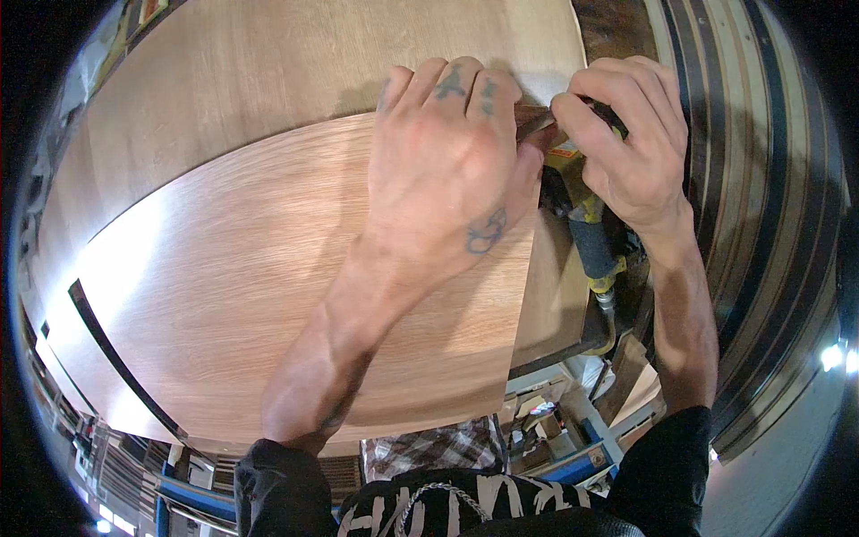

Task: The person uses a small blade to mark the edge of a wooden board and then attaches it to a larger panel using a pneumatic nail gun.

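Note:
A wood-grain panel (429,331) lies flat before me. Over its far right corner rests my left hand (447,134), back up, with its fingers curled past the far edge. Its thumb is bent in beside a thin dark piece (534,123); the palm side is hidden. To the right, my right hand (626,134) is closed, with thumb and forefinger pinching the right end of that piece. The piece spans the small gap between both hands, just off the panel's corner. Its exact kind cannot be made out.
A yellow and black hand tool (591,242) with a metal coupling lies right of the panel, below my right hand. Another pale wood sheet (250,63) extends beyond the far edge. Long striped stacked boards (761,179) stand at the right. An open box of small items (546,421) sits nearer me.

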Demonstrator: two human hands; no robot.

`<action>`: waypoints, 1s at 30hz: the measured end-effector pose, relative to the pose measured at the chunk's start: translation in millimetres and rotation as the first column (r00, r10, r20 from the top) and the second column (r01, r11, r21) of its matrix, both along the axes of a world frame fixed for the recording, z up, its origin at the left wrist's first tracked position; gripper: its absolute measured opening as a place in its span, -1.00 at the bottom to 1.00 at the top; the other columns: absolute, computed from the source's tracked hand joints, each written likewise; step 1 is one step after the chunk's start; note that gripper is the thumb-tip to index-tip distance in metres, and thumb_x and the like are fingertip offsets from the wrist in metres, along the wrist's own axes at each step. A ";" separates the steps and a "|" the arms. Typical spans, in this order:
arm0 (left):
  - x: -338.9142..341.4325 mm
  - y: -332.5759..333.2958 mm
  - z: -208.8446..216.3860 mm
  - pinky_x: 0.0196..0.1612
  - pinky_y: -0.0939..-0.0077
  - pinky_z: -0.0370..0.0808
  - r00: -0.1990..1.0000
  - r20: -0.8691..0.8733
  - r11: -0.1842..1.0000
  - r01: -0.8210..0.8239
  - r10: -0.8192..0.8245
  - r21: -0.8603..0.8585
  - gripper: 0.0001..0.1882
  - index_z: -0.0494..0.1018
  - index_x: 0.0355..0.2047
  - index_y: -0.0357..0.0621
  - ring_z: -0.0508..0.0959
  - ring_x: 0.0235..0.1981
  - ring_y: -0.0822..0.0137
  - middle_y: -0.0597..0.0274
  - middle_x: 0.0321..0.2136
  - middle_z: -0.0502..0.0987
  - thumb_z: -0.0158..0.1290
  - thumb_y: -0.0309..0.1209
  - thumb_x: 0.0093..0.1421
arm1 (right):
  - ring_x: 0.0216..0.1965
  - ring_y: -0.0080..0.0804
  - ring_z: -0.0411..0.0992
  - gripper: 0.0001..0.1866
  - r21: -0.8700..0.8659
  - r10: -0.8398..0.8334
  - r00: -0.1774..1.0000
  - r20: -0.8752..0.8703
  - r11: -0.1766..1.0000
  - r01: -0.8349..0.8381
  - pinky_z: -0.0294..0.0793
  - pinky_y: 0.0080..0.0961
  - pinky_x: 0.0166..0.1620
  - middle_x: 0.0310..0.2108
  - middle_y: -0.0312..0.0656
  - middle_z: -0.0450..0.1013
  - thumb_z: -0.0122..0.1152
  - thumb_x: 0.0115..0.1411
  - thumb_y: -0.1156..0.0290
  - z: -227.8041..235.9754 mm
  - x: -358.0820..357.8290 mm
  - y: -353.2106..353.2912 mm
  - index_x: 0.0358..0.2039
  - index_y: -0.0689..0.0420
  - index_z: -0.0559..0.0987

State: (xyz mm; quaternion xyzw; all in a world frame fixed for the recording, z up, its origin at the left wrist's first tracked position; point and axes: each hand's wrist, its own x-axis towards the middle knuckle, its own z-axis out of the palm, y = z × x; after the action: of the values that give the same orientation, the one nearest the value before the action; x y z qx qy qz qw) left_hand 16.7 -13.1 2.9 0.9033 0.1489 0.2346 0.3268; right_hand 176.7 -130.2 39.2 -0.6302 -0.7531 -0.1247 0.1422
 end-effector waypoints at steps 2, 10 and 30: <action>-0.2 0.4 0.4 -0.14 0.18 0.41 1.000 -0.009 1.000 0.003 -0.003 0.000 -0.64 0.48 -0.23 -0.24 0.51 -0.30 0.01 0.06 -0.34 0.53 0.29 -0.48 -0.06 | -0.23 -0.13 0.48 -0.66 -0.002 -0.002 1.000 0.004 1.000 0.002 0.40 -0.22 -0.14 -0.30 -0.16 0.46 0.23 -0.21 0.58 -1.9 0.8 -1.7 -0.30 0.19 0.58; -1.9 8.2 -6.0 -0.10 0.18 0.44 0.998 -0.038 0.998 0.053 -0.053 -0.020 -0.56 0.52 -0.20 -0.25 0.57 -0.25 0.06 0.06 -0.33 0.57 0.37 -0.25 0.00 | -0.40 -0.40 0.48 -0.85 0.041 -0.196 0.978 -0.076 0.979 0.200 0.45 -0.52 -0.36 -0.41 -0.29 0.48 0.25 0.12 0.57 10.8 4.4 -12.0 -0.28 0.09 0.60; -2.4 11.9 5.2 -0.32 0.37 0.56 0.999 -0.039 0.968 -0.021 0.012 -0.249 -0.45 0.55 -0.33 -0.28 0.64 -0.37 0.26 0.14 -0.39 0.61 0.46 -0.07 -0.09 | -0.66 -0.70 0.34 -0.94 -0.626 -0.633 -0.078 -0.770 0.725 0.287 0.23 -0.69 -0.62 -0.56 -0.23 0.48 0.13 0.35 0.52 11.3 -56.1 -19.4 -0.28 0.22 0.48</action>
State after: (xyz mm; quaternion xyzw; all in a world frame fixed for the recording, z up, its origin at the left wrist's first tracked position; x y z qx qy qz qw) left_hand 14.3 -1.2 8.1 0.8582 0.1907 0.1997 0.4328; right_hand 120.6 -149.6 50.5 -0.7796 -0.2082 0.3765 0.4550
